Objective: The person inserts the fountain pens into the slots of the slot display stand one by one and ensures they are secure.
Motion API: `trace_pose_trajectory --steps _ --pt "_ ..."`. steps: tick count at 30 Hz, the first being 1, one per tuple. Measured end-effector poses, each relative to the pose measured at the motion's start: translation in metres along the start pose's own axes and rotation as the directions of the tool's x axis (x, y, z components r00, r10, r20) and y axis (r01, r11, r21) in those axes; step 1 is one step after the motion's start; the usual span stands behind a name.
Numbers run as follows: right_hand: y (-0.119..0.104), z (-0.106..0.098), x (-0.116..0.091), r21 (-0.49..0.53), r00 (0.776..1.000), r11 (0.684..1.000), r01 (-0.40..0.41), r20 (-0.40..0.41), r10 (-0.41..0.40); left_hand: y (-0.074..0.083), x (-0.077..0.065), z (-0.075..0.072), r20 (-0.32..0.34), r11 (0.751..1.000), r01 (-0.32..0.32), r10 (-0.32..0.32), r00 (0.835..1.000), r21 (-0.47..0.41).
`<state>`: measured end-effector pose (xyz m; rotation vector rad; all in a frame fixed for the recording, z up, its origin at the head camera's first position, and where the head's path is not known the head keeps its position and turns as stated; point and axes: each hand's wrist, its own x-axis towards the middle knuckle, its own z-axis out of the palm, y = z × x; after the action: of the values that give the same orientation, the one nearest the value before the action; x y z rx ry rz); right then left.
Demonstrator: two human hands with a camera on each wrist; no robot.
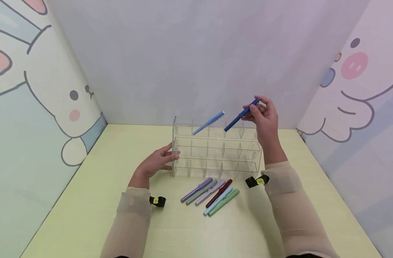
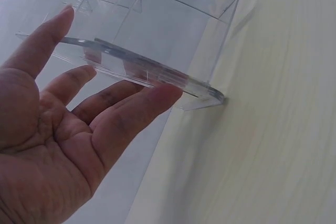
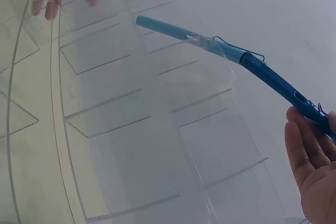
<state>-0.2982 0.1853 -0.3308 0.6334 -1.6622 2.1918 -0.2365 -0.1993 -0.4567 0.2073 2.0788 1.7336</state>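
Over the back tier of a clear acrylic organizer [image 1: 216,152], my right hand [image 1: 262,113] pinches a dark blue pen [image 1: 241,114] near its clip end. The pen slants down to the left. A light blue pen [image 1: 208,123] rests at a slant across that back tier. In the right wrist view, the tip of the dark blue pen [image 3: 278,85] overlaps the clip end of the light blue pen [image 3: 173,29]. My left hand [image 1: 157,160] rests its spread fingers against the organizer's left side. In the left wrist view, fingertips [image 2: 167,94] lie along the clear side wall [image 2: 142,61].
In front of the organizer, several pens lie slanted side by side on the table [image 1: 170,229]: purple [image 1: 196,189], grey-green, lilac, dark red [image 1: 219,193], pale blue and green [image 1: 224,202]. A plain wall [image 1: 196,57] stands behind; cartoon-printed panels flank both sides.
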Motion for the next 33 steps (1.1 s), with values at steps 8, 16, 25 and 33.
trace_pose_trajectory --steps 8,16,25,33 --pt "0.0052 0.0034 0.0079 0.024 0.991 1.000 -0.019 -0.133 0.022 0.0005 0.0006 0.0026 -0.003 1.000 0.001 -0.001 1.000 0.004" --pt "0.0055 0.0013 0.0066 0.004 0.997 1.000 -0.028 -0.070 0.029 0.0017 0.0017 0.0004 0.000 1.000 -0.009 0.009 1.000 0.010" --pt "0.0044 -0.0051 0.0054 -0.330 0.965 0.940 -0.091 0.205 0.165 0.0015 0.0005 -0.0011 -0.003 1.000 0.001 -0.001 1.000 0.000" --pt "0.0020 -0.0040 0.0042 -0.511 0.935 0.855 -0.094 0.250 0.252 0.0019 -0.0010 -0.0001 0.003 1.000 -0.011 0.011 1.000 -0.008"
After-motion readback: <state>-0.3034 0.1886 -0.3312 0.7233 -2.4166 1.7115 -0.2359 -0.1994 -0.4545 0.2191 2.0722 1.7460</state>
